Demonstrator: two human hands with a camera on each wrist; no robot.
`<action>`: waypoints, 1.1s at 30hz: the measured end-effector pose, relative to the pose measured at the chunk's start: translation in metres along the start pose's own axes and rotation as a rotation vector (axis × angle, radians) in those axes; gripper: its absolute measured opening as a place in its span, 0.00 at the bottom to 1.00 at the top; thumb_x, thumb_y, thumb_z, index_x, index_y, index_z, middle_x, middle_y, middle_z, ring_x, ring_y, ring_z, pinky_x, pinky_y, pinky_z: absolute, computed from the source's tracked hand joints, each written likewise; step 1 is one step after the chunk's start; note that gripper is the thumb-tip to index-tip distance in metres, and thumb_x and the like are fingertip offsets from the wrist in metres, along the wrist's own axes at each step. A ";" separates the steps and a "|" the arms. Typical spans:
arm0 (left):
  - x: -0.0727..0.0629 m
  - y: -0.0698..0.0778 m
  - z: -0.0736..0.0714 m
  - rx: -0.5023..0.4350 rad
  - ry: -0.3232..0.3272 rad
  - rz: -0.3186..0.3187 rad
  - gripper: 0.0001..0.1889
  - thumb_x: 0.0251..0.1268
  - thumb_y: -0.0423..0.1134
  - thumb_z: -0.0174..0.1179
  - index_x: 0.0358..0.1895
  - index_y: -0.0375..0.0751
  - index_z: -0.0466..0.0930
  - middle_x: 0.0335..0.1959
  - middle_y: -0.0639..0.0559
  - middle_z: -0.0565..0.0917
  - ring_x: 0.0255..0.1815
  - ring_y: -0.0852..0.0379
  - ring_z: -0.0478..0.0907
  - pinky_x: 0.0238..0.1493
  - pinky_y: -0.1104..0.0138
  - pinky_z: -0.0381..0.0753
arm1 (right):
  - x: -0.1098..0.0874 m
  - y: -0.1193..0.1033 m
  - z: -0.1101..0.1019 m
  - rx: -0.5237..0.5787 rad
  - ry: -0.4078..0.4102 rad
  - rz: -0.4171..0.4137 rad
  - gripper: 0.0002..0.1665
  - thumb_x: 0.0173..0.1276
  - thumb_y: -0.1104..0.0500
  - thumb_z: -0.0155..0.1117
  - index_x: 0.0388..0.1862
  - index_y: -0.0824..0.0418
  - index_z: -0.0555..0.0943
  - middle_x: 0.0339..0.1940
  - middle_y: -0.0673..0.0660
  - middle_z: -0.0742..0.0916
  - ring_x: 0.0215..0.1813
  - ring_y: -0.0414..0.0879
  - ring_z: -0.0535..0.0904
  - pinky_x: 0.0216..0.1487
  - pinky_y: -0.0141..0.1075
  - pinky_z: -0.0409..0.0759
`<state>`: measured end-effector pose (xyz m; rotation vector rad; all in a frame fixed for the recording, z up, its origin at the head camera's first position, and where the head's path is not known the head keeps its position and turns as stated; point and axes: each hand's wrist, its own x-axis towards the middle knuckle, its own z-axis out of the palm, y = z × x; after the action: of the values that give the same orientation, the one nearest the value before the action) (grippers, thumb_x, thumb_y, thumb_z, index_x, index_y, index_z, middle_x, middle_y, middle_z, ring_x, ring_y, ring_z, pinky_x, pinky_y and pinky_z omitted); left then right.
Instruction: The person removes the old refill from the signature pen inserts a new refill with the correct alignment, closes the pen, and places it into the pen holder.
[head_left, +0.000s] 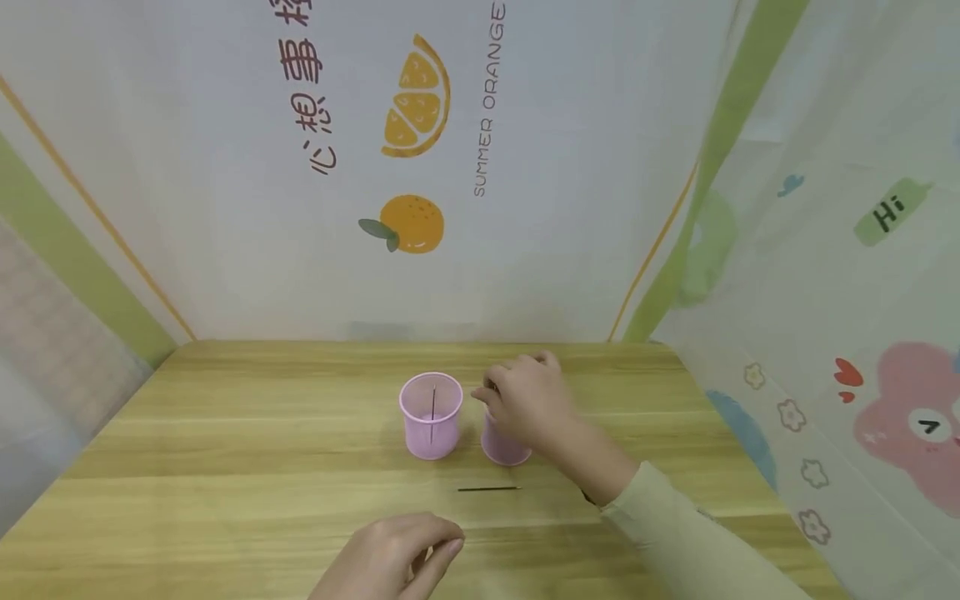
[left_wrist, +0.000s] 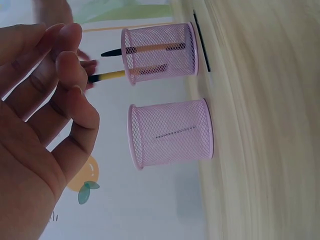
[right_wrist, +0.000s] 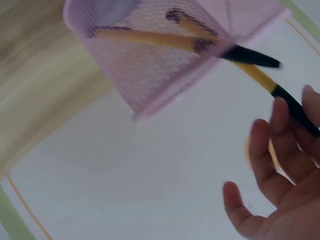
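Observation:
My right hand (head_left: pixel 528 396) is over the right pink mesh pen holder (head_left: pixel 506 450). In the right wrist view its thumb and fingers pinch the black end of a yellow pen (right_wrist: pixel 259 76), whose lower part is inside that holder. Another yellow pen (right_wrist: pixel 145 37) with a black end leans in the same holder. Beside it stands the left pink mesh pen holder (head_left: pixel 431 440) with a thin dark refill (head_left: pixel 432 404) inside. My left hand (head_left: pixel 397 554) hovers near the front with loosely curled fingers, holding nothing.
Another thin dark refill (head_left: pixel 489 489) lies on the wooden table (head_left: pixel 225 467) in front of the holders. A white curtain (head_left: pixel 540 275) with orange prints hangs behind the table, and a printed sheet (head_left: pixel 795 317) hangs at the right.

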<state>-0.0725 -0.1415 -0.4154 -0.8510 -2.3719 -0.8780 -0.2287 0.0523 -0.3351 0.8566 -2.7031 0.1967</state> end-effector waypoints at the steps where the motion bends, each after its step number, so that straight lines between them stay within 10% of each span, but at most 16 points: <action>1: 0.001 0.001 0.000 0.000 0.000 -0.004 0.06 0.71 0.36 0.70 0.43 0.55 0.89 0.36 0.69 0.88 0.32 0.82 0.72 0.32 0.87 0.69 | -0.004 0.000 -0.005 0.008 0.063 -0.019 0.13 0.78 0.44 0.66 0.41 0.50 0.89 0.41 0.45 0.93 0.50 0.48 0.89 0.68 0.57 0.76; 8: 0.004 0.010 -0.007 0.036 0.061 -0.071 0.08 0.67 0.36 0.72 0.43 0.58 0.89 0.35 0.73 0.85 0.33 0.81 0.73 0.32 0.84 0.72 | -0.047 -0.014 -0.041 0.243 0.513 -0.239 0.03 0.74 0.58 0.71 0.44 0.55 0.88 0.39 0.47 0.92 0.43 0.41 0.88 0.61 0.50 0.79; 15: 0.010 0.020 -0.013 0.028 0.383 -0.192 0.31 0.57 0.32 0.77 0.65 0.45 0.77 0.65 0.52 0.78 0.48 0.68 0.72 0.36 0.77 0.76 | -0.105 -0.036 -0.047 0.800 0.419 -0.145 0.13 0.78 0.69 0.62 0.49 0.54 0.88 0.39 0.46 0.92 0.41 0.37 0.86 0.48 0.35 0.87; 20: 0.014 0.024 -0.018 0.075 0.448 -0.088 0.28 0.71 0.47 0.71 0.68 0.41 0.77 0.69 0.46 0.77 0.62 0.58 0.75 0.56 0.75 0.75 | -0.133 -0.041 -0.031 1.057 0.301 -0.092 0.18 0.81 0.72 0.53 0.52 0.57 0.87 0.35 0.55 0.91 0.38 0.41 0.87 0.48 0.35 0.87; 25: 0.017 0.028 -0.015 0.267 0.428 0.142 0.22 0.83 0.57 0.54 0.58 0.44 0.85 0.55 0.52 0.86 0.45 0.57 0.85 0.48 0.66 0.82 | -0.149 -0.046 -0.009 1.289 0.196 -0.077 0.19 0.83 0.73 0.47 0.57 0.66 0.85 0.39 0.66 0.90 0.38 0.46 0.89 0.50 0.38 0.89; 33: 0.018 0.029 -0.008 0.293 0.497 0.358 0.17 0.84 0.48 0.57 0.37 0.43 0.88 0.33 0.58 0.86 0.28 0.65 0.78 0.28 0.76 0.72 | -0.161 -0.052 0.008 1.203 0.191 -0.038 0.22 0.84 0.73 0.44 0.49 0.65 0.88 0.33 0.61 0.92 0.33 0.39 0.87 0.44 0.32 0.85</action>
<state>-0.0641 -0.1224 -0.3872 -0.7928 -1.7873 -0.5052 -0.0748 0.0948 -0.3928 1.0401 -2.1873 1.8746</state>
